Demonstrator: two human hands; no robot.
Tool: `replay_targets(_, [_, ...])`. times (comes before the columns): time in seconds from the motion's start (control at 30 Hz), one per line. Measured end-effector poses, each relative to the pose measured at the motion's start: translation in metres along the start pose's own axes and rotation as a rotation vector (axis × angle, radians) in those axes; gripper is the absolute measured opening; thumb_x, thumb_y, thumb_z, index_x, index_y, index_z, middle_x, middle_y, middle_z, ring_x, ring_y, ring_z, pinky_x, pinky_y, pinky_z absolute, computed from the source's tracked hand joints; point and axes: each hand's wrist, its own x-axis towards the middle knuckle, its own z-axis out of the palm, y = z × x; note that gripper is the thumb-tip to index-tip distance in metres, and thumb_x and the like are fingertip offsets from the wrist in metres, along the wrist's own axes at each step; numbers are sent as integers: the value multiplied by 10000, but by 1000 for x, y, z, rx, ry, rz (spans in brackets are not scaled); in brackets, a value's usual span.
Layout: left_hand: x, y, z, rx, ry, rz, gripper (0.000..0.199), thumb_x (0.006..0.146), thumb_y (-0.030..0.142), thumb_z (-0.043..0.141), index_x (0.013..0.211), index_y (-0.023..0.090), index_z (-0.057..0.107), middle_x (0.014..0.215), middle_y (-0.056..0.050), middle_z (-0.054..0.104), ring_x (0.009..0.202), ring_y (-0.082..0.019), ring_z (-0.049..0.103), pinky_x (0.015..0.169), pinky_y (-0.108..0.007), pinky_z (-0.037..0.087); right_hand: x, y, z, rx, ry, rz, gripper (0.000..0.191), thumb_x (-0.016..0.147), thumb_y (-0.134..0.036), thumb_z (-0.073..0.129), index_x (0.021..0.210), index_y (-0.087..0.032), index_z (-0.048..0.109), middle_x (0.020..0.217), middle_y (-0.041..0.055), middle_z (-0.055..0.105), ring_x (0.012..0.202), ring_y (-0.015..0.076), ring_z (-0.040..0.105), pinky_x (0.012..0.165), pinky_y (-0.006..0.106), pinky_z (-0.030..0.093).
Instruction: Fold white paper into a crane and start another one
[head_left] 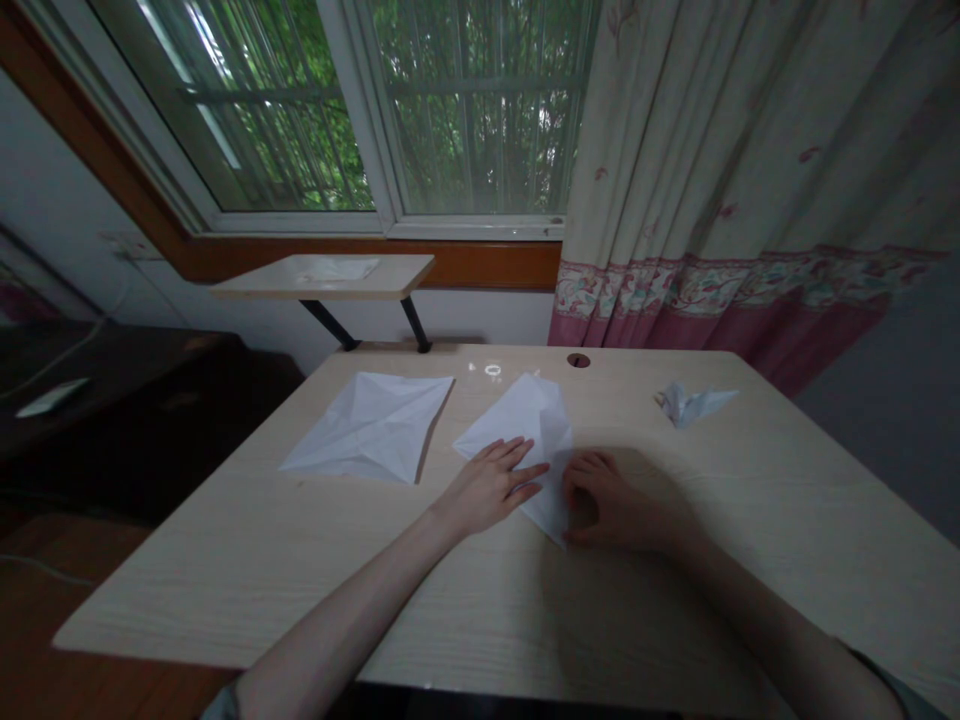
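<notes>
A white sheet of paper (525, 405), with a folded flap along its right side, lies on the table in front of me. My left hand (499, 485) rests flat on it with the fingers spread. At the paper's right edge is my right hand (607, 505), its fingers curved and a gap showing between them and the thumb. The thumb is by the paper's lower corner and the fingertips touch the edge higher up. To the left lies another white sheet (371, 425), flat and marked with creases. A small folded paper crane (694, 403) sits off to the right.
The pale wooden table (420, 600) has a round cable hole (578, 360) near its back edge. A raised shelf (409, 275) at the back left carries more white paper (337, 268). Behind stand a window (472, 110) and a long patterned curtain (675, 180).
</notes>
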Motion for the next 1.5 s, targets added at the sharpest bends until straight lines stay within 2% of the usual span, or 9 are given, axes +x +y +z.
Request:
replay_targets(0.37, [0, -2, 0, 8, 0, 15, 382, 1043, 410, 428, 1392, 324, 559, 1544, -67, 429, 1423, -261, 416, 1165, -442, 355, 0, 2, 2, 32, -47, 10, 371, 632, -343, 838, 761, -223, 512, 907, 0, 597, 928, 218, 546, 979, 420, 374])
replay_targets(0.43, [0, -3, 1, 11, 10, 20, 382, 1044, 416, 424, 1389, 326, 560, 1550, -62, 419, 1421, -264, 418, 1162, -443, 360, 1, 5, 3, 52, -58, 1, 328, 700, -366, 805, 773, -218, 522, 905, 3, 598, 924, 212, 545, 980, 421, 371])
replay_targets(0.53, [0, -3, 3, 17, 30, 20, 375, 1038, 433, 432, 1369, 334, 580, 1544, -53, 427, 1409, -275, 436, 1150, -458, 376, 1, 10, 5, 85, -49, -47, 170, 925, -347, 588, 818, -221, 549, 927, 13, 613, 943, 200, 550, 965, 414, 383])
replay_targets(0.6, [0, -4, 4, 22, 39, 19, 366, 1032, 437, 447, 1349, 336, 600, 1530, -52, 448, 1398, -282, 450, 1140, -465, 387, 1, 13, 8, 83, -15, -82, 194, 992, -316, 473, 850, -223, 567, 939, 22, 623, 957, 198, 554, 962, 416, 388])
replay_targets(0.73, [0, -6, 4, 33, 55, 9, 326, 1027, 428, 463, 1279, 351, 656, 1480, -42, 519, 1375, -292, 479, 1117, -492, 405, 1, 13, 12, 13, 89, -106, 194, 1007, -291, 442, 912, -225, 599, 945, 30, 649, 945, 201, 568, 952, 427, 398])
replay_targets(0.9, [0, -8, 3, 92, 185, 23, 287, 1019, 428, 483, 1126, 358, 740, 1333, -6, 652, 1308, -311, 540, 1133, -609, 322, 2, 15, 14, -115, 248, -149, 189, 984, -198, 461, 1071, -223, 627, 1015, 58, 688, 996, 229, 585, 960, 454, 407])
replay_targets(1.07, [-1, -8, 3, 118, 308, 57, 256, 1004, 387, 525, 1039, 334, 773, 1255, 6, 697, 1266, -282, 569, 1166, -585, 286, 3, 22, 18, -185, 351, -185, 306, 954, -120, 463, 1195, -237, 611, 1150, 80, 682, 1080, 248, 576, 949, 465, 440])
replay_targets(1.3, [-1, -9, 6, 95, 354, 84, 227, 985, 381, 556, 1051, 317, 763, 1245, 15, 704, 1243, -255, 586, 1176, -565, 278, 2, 24, 19, -246, 437, -207, 395, 927, -66, 458, 1267, -235, 567, 1239, 99, 644, 1187, 259, 525, 987, 468, 439])
replay_targets(1.5, [-1, -6, 1, 49, 375, 120, 230, 987, 370, 546, 1028, 290, 758, 1197, 15, 728, 1197, -240, 618, 1162, -548, 313, 3, 27, 21, -364, 565, -195, 472, 935, -84, 466, 1377, -251, 482, 1351, 122, 568, 1247, 271, 493, 1001, 469, 415])
